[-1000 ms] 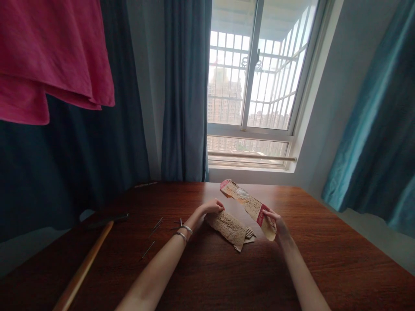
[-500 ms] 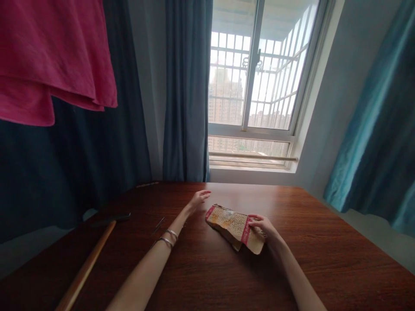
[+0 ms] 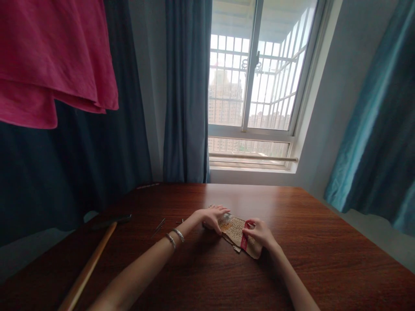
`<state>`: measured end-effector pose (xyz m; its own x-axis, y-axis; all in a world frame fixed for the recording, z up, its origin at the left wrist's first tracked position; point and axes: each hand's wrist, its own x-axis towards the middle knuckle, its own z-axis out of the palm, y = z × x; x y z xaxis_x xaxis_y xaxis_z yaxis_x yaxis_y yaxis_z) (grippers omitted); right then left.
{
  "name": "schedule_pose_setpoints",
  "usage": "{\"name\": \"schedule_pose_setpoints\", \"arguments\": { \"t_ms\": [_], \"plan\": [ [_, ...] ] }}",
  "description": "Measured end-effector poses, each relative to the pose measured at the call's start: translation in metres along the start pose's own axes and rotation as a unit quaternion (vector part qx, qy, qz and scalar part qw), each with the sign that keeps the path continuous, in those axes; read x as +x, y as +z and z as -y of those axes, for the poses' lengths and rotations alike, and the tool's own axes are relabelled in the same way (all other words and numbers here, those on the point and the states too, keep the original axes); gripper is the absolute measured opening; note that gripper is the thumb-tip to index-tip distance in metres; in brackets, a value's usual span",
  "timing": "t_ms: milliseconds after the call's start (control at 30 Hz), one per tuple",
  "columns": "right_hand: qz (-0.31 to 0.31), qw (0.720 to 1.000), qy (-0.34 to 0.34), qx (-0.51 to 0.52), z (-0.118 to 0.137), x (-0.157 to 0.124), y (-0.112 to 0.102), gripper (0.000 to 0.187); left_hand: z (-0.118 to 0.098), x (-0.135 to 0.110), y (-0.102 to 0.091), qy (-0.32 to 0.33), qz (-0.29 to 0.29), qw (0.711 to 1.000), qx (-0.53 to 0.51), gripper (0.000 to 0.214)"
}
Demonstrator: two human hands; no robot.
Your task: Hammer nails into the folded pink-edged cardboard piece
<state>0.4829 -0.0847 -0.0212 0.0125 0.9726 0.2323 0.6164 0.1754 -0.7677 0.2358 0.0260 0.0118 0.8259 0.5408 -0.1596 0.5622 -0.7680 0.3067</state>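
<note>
Currently, the left hand (image 3: 212, 217) is laid with fingers spread over the left end of a torn cardboard piece (image 3: 232, 228), while the right hand's (image 3: 260, 232) fingers are curled onto its red band (image 3: 244, 243); whether the cardboard is pinched there cannot be told. Pale marks on the band are too small to be read. The piece is set near the middle of the desk (image 3: 324, 242), with ragged edges seen beneath its near side. Brown desk top is shown from the right forearm to the right edge. Leftward, thin nails (image 3: 158, 225) are scattered beyond the left forearm; farther out, a hammer (image 3: 92, 262) is laid, its head near the left edge. Behind the far edge, a barred window (image 3: 228, 103) is flanked by blue curtains (image 3: 186, 95).
</note>
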Motion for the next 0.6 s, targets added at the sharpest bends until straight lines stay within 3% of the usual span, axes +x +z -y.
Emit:
{"name": "schedule_pose_setpoints", "arguments": {
  "t_ms": [167,367,600],
  "plan": [
    [0.021,0.999,-0.019,-0.038,0.0,0.002,-0.002,0.029,-0.009,-0.001,-0.004,-0.012,0.027,0.999,0.042,0.108],
    [-0.001,0.992,-0.015,-0.124,0.0,-0.001,-0.006,0.035,-0.032,-0.011,0.005,0.005,-0.069,0.993,0.096,0.087],
    [0.005,0.98,-0.007,-0.197,0.005,-0.004,-0.006,0.04,-0.041,-0.017,0.024,0.008,-0.142,0.974,0.177,0.085]
  ]
}}
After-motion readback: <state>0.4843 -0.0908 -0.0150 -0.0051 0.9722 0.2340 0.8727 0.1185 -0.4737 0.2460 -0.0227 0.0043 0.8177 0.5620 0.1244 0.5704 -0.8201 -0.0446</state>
